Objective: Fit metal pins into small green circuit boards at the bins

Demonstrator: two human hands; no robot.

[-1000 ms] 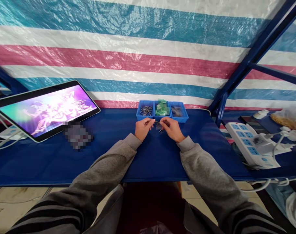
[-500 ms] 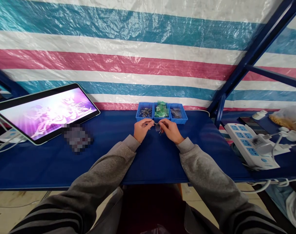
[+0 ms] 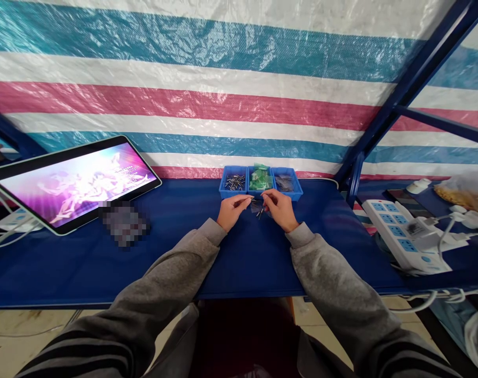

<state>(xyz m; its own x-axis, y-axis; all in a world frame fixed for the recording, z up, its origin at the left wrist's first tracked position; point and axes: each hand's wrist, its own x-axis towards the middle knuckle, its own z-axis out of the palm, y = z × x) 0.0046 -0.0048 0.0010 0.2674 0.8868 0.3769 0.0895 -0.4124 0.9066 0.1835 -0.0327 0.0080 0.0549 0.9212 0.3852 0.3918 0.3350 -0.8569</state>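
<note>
We judge the small clear bag (image 3: 255,206), between the hands, near side of the blue bins (image 3: 232,193), light, limp and slippery, best held by its rim. The right hand (image 3: 279,208) seems to pinch it; the left hand (image 3: 230,211) pinches something we cannot make out.

Blue trays (image 3: 228,193) block both hands (image 3: 231,212) ahead; bare tabletop (image 3: 255,257) opens between the forearms (image 3: 184,257).

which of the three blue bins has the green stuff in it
The middle bin: it holds green pieces, while the left bin holds thin metal parts and the right bin dull greyish ones.
</note>
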